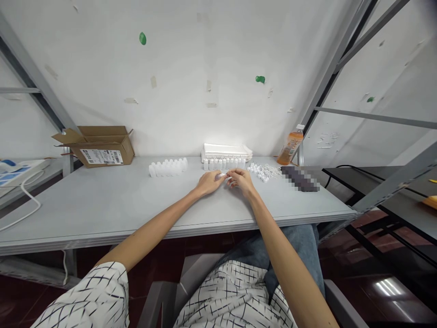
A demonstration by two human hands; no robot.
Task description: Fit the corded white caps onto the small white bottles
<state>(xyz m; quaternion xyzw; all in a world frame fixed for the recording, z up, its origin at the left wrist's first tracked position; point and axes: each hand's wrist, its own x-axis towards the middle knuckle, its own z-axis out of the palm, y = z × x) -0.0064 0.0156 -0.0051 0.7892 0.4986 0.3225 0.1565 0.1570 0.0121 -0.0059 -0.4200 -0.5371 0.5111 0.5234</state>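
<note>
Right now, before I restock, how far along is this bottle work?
Done, it seems: a cluster of white bottles and a row of white bottles stand upright. In hand: the left hand and right hand pinch a small white piece. Remaining: a heap of small white corded parts.

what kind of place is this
Probably a small assembly or packing workroom. A long pale grey workbench holds a neat row of small white plastic bottles, an open brown cardboard shipping box sits at its back corner, and grey metal framing surrounds it.
</note>
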